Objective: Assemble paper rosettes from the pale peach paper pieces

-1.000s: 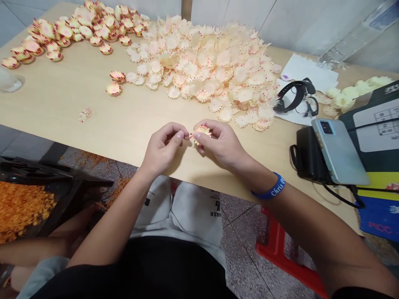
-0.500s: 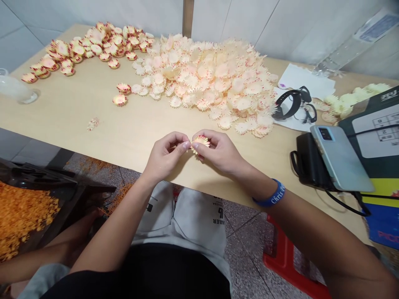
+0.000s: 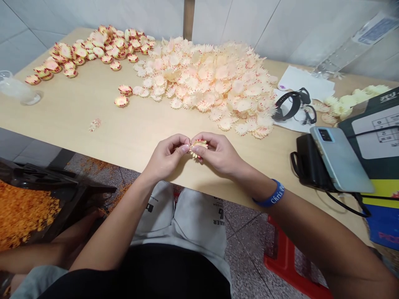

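Close to the table's front edge, my right hand [image 3: 218, 153] is closed around a small pale-yellow flower-shaped piece [image 3: 198, 148] with red-tipped petals. The fingertips of my left hand [image 3: 170, 155] pinch at the piece's left rim, and both hands nearly touch there. Part of the piece is hidden behind my fingers. Two similar red-edged flower pieces [image 3: 121, 101] lie on the table beyond my left hand. A large heap of flat pale flower-shaped discs [image 3: 212, 79] spreads behind my hands. Cupped red-edged pieces [image 3: 99, 52] form another pile at the back left.
On the right are a phone [image 3: 339, 158], a black case [image 3: 308, 162], a smartwatch [image 3: 288, 106], glasses [image 3: 308, 114] and a box [image 3: 374, 137]. A clear bottle [image 3: 349, 45] leans at the back. A plastic cup [image 3: 18, 89] lies at left. Orange bits [image 3: 26, 216] fill a lower-left surface near another person's arm.
The flower piece has turned slightly and shifted a little left between my fingers. My hands stay in nearly the same place. The view has tilted slightly.
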A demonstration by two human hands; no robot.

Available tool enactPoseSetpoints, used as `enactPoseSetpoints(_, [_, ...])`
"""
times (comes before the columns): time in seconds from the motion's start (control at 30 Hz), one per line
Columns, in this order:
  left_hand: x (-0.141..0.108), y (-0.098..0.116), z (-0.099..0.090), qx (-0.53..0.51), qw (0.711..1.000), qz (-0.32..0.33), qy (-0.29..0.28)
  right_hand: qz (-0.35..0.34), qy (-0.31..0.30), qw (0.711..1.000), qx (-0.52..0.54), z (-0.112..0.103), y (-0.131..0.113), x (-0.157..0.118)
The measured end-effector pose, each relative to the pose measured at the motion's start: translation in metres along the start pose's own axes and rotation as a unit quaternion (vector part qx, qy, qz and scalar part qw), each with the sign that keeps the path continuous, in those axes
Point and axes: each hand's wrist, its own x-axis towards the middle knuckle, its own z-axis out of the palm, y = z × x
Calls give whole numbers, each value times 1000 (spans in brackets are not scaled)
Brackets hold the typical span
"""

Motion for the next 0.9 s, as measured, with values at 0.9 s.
enactPoseSetpoints(0.9, [3, -8, 4, 12, 994, -17, 108, 6, 34, 999, -26, 1, 2, 2])
